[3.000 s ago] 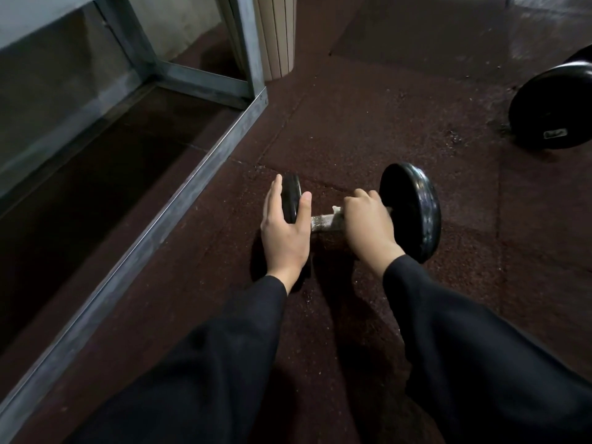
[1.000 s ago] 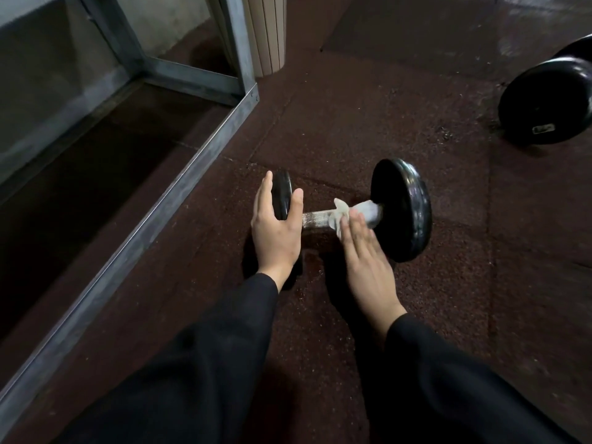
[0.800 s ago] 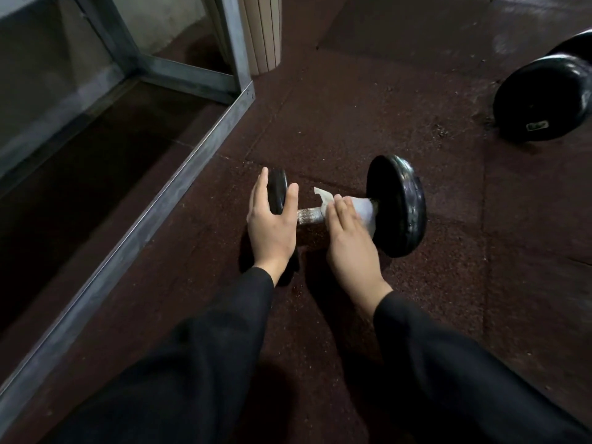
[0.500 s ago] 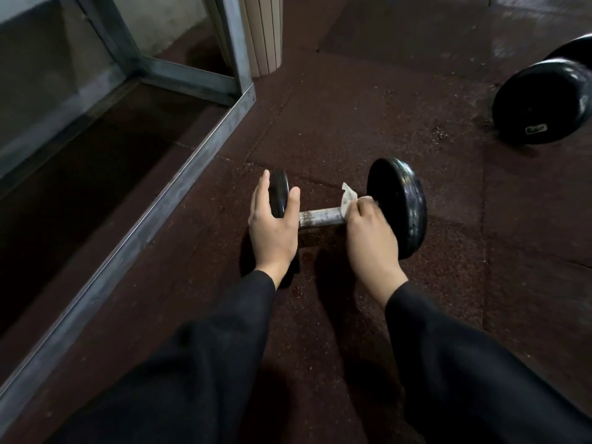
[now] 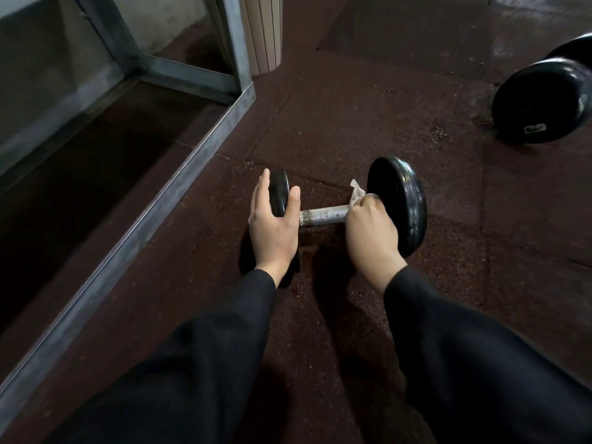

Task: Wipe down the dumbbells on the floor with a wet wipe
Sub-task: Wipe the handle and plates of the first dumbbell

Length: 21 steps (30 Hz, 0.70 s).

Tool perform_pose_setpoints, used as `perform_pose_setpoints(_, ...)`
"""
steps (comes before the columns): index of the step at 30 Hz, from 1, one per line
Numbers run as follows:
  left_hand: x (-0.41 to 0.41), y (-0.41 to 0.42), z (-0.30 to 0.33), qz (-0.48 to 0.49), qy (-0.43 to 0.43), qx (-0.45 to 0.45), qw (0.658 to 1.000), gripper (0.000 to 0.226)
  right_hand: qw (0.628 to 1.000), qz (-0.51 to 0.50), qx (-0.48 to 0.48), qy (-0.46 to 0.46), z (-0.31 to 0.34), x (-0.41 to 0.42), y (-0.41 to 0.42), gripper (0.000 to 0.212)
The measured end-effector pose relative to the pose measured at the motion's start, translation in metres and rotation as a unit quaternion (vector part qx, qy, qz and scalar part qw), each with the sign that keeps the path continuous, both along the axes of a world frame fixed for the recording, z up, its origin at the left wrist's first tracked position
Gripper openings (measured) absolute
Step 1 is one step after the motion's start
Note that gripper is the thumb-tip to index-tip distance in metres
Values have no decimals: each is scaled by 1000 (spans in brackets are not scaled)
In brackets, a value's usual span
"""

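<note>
sleeves [image 5: 198, 363] nearest, both arms reaching forward to the dumbbell [image 5: 323, 214] on the floor [image 5: 352, 123]. bar axis runs left-right across the view, so the next wipe stroke probably goes sideways along it. right hand [image 5: 371, 232] is curled round the bar's right end with the wipe [image 5: 357, 192] bunched under the fingers, tight against the inner face of the right plate. left hand [image 5: 274, 225] cups the left plate, fingers straight, steadying. bar looks bare knurled steel, plates glossy black. second dumbbell [image 5: 544, 104] lies far right, well apart, untouched.
</note>
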<state>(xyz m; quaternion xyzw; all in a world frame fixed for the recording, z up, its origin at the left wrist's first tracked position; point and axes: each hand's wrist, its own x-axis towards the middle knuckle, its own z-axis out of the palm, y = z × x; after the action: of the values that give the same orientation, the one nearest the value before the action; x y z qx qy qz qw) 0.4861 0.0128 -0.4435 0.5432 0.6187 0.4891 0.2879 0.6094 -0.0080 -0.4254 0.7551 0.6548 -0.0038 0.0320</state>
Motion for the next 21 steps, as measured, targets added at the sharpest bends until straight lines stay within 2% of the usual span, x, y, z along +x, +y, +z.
perform_pose_setpoints(2,0,1,0,0,0,-3,1000,62,1000,0,-9,4,2,-1,3,39)
perform_pose_setpoints(6,1,1,1,2,-4,-2,1000,64,1000,-3,-6,-16,1,1,-7,45)
perform_pose_setpoints(13,0,-2,0,-2,6,4,1000,65,999,1,-38,11,11,0,11,31)
perform_pose_setpoints(21,0,-5,1,-3,3,7,1000,63,1000,6,-25,6,12,4,3,30)
